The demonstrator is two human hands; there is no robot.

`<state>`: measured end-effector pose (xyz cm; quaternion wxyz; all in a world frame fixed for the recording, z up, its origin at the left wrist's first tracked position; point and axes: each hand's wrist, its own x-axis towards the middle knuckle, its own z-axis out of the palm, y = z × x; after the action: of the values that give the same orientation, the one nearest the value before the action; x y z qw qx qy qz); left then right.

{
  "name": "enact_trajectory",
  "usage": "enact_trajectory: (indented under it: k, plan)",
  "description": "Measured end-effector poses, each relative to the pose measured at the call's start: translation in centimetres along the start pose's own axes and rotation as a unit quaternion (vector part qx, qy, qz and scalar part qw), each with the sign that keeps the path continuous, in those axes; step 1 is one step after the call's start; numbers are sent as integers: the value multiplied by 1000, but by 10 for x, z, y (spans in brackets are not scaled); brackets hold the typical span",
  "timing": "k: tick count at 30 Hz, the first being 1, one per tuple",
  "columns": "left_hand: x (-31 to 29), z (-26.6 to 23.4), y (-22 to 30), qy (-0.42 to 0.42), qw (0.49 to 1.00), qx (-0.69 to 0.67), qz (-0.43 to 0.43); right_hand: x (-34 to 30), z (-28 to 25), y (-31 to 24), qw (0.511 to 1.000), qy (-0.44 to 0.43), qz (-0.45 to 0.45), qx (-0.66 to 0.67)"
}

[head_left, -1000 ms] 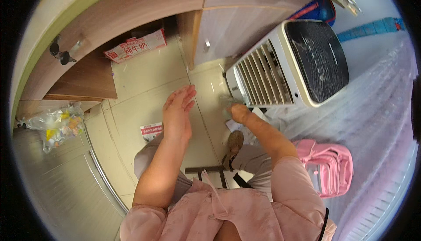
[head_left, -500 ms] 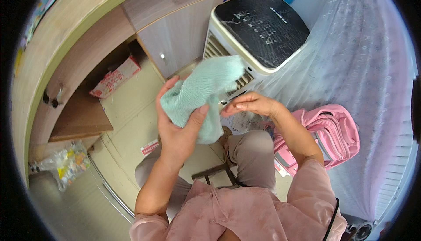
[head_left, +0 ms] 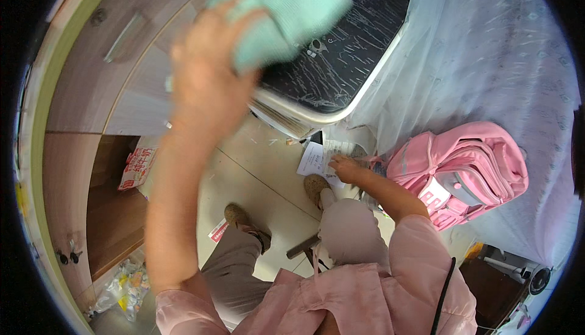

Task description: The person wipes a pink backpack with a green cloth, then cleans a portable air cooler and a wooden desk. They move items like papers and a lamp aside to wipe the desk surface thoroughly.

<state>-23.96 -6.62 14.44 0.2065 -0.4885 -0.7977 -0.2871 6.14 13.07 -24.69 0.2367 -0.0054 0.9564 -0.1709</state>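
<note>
My left hand is raised and blurred, with its fingers wrapped round a mint-green cloth. The cloth lies over the far left part of the glossy black top of an air cooler; whether it presses on the surface is hard to make out. Whitish streaks cover that top. Over by my right knee hangs my right hand, its fingers loosely bent and apart with nothing seen in them. White papers lie on the floor below it.
A pink backpack stands at the right against a sheer curtain. Wooden cabinets line the left, with a printed carton in an open compartment. A plastic bag hangs low at left. Part of a stool shows between my legs.
My left hand has carried the cloth up and away onto the cooler's top. My right hand has dropped back toward my knee. The view has shifted closer over the cooler.
</note>
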Motion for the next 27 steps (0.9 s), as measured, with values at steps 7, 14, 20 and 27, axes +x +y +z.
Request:
enact_trajectory:
  k: [7, 14, 20, 27]
  plan:
    - [30, -2, 41, -154, 975, -7, 157, 58, -13, 7, 997, -10, -17, -74]
    - [31, 9, 13, -97, 984, -141, 44, 50, -48, 27, 991, -111, 16, -77]
    - [41, 19, 51, -91, 986, 2, 138, 113, -54, -16, 993, 58, -51, -89]
    - [41, 28, 41, -59, 989, -31, 133, 106, -17, 8, 992, -71, -1, -105]
